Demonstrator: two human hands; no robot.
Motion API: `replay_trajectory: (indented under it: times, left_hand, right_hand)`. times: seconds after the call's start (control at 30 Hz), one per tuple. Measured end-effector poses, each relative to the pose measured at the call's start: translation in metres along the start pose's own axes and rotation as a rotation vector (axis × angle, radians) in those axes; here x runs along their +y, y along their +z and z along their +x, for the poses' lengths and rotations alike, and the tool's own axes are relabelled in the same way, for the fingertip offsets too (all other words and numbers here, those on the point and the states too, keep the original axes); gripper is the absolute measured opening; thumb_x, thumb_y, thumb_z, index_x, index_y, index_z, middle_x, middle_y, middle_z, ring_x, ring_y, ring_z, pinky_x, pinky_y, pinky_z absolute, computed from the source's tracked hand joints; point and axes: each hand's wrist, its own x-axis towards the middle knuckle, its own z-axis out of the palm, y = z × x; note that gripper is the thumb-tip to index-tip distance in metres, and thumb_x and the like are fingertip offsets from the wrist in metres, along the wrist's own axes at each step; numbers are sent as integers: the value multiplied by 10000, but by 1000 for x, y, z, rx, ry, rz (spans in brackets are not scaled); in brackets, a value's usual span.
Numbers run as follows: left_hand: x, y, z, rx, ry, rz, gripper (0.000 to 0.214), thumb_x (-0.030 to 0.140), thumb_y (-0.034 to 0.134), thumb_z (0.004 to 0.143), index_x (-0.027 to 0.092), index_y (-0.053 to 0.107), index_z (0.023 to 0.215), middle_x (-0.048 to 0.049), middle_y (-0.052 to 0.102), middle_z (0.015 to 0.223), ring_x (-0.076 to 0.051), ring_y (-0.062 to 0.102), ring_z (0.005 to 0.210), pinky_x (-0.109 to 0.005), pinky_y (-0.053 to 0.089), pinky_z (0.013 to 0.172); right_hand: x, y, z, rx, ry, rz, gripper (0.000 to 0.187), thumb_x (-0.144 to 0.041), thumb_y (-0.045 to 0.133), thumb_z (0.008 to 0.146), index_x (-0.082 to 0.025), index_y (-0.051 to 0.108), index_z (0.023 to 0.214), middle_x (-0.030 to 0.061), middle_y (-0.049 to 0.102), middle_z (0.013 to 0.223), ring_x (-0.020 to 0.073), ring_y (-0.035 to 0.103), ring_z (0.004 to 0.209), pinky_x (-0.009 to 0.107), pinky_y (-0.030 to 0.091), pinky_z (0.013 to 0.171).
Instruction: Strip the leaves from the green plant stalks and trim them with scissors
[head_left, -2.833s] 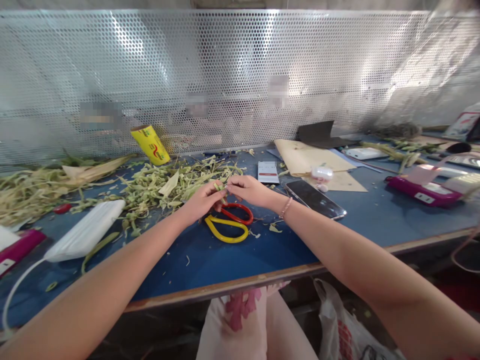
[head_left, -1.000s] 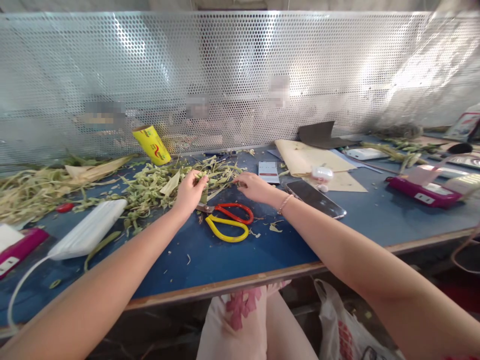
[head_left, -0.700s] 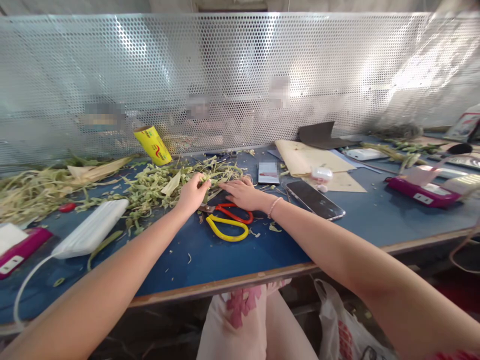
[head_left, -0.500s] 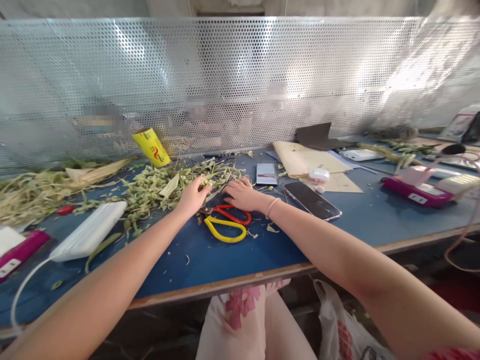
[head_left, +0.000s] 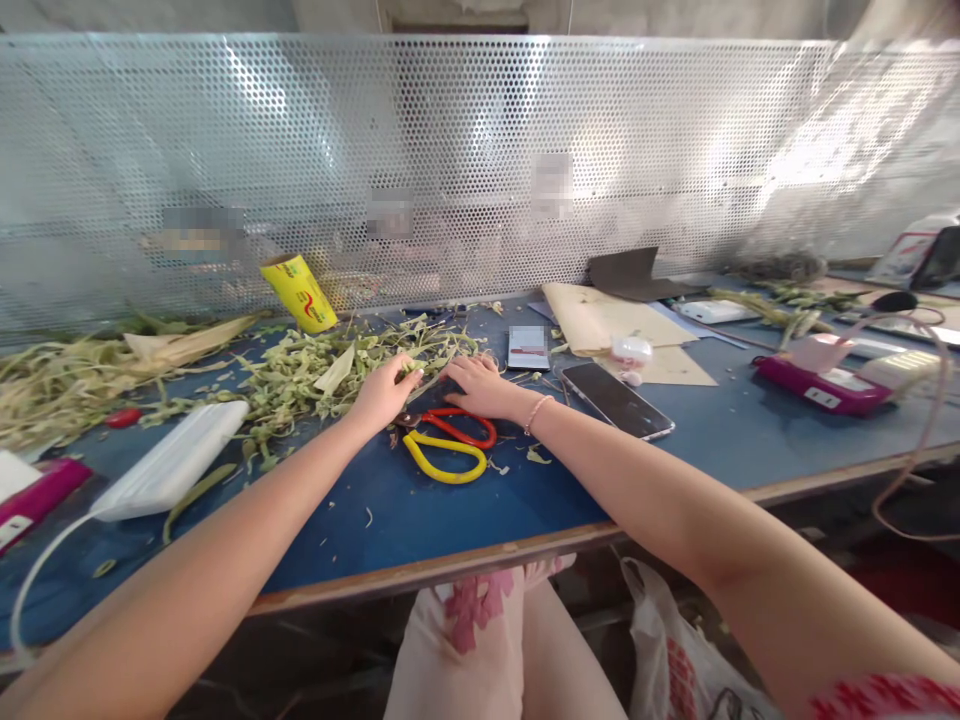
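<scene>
At frame centre, the left hand (head_left: 384, 392) is pinching a green sprig (head_left: 408, 366) beside the leafy pile (head_left: 300, 372); the right hand (head_left: 480, 387) is resting palm-down, fingers slightly apart. Scissors (head_left: 450, 479) are lying just below, so careless sweeping could be snagging them.

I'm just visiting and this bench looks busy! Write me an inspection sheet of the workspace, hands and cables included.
Surface: blue table, scattered with plant scraps.
Things at hand: pile of green plant pieces; scissors with one red and one yellow handle, lying nearer the wearer.
Clutter: dark-screened phone, tilted yellow tube, beige paper.
Hands: left hand at the pile, grip unclear; right hand palm down beside it, underside hidden.
Cables: white cable at left; pinkish cable hanging past the edge at right.
Surroundings: perforated metal screen behind; plastic bag below table level.
</scene>
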Motion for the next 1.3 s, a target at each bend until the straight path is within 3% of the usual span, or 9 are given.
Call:
replay_trajectory:
  times: [0.17, 0.43, 0.53, 0.63, 0.8, 0.93, 1.13, 1.3]
  left_hand:
    - [1, 0, 1, -9, -20, -74, 109, 323, 519, 730, 225, 489, 694, 7, 646, 649, -167, 573, 600, -259, 386, 594]
    - [-5, -3, 4, 32, 1, -84, 112, 317, 554, 716, 229, 500, 672, 8, 610, 594, -164, 534, 552, -251, 373, 555]
    - [-8, -4, 6, 57, -12, -81, 109, 310, 572, 707, 226, 510, 672, 6, 587, 576, -170, 537, 563, -253, 382, 564]
    - [-9, -3, 6, 20, -22, -73, 121, 324, 544, 731, 220, 506, 683, 3, 590, 593, -168, 551, 566, -251, 387, 551]
    - [1, -4, 1, -54, -61, -93, 107, 323, 503, 757, 227, 464, 728, 39, 535, 537, -157, 572, 491, -232, 367, 479]
    - [7, -5, -1, -57, -47, -99, 91, 307, 504, 756, 227, 461, 754, 30, 586, 616, -147, 577, 496, -233, 385, 495]
    - [1, -5, 2, -53, -63, -146, 101, 315, 514, 760, 226, 469, 768, 22, 610, 638, -139, 560, 494, -238, 398, 520]
    - [1, -7, 5, -10, -66, -95, 89, 297, 520, 754, 222, 474, 773, 29, 591, 598, -132, 525, 473, -240, 378, 509]
  right_hand:
    - [2, 2, 4, -79, -38, -23, 400, -300, 424, 862, -185, 444, 1244, 99, 474, 1273, 241, 400, 1160, 438, 208, 1004]
    - [4, 5, 10, -76, -63, -35, 172, -262, 424, 853, -171, 565, 891, 66, 616, 979, 206, 477, 971, 396, 257, 921]
    - [4, 4, 9, -10, -45, -21, 166, -202, 377, 849, -172, 539, 831, 63, 613, 942, 200, 485, 940, 376, 270, 890]
    - [2, -1, 8, 84, 72, 98, 167, -175, 339, 836, -185, 505, 826, 50, 602, 896, 183, 501, 895, 340, 303, 831]
    - [8, -11, 6, 251, 174, 292, 130, -182, 324, 814, -186, 452, 791, 30, 558, 820, 146, 484, 774, 252, 341, 702]
    - [18, -14, 7, 380, 294, 363, 102, -187, 335, 791, -181, 435, 770, 15, 519, 752, 130, 461, 723, 225, 340, 672]
    - [29, -18, 8, 461, 365, 401, 158, -202, 304, 802, -166, 449, 850, 43, 541, 829, 141, 484, 803, 236, 350, 730]
    - [31, -18, 11, 431, 395, 334, 175, -177, 282, 809, -176, 454, 841, 50, 546, 834, 154, 479, 818, 275, 355, 768]
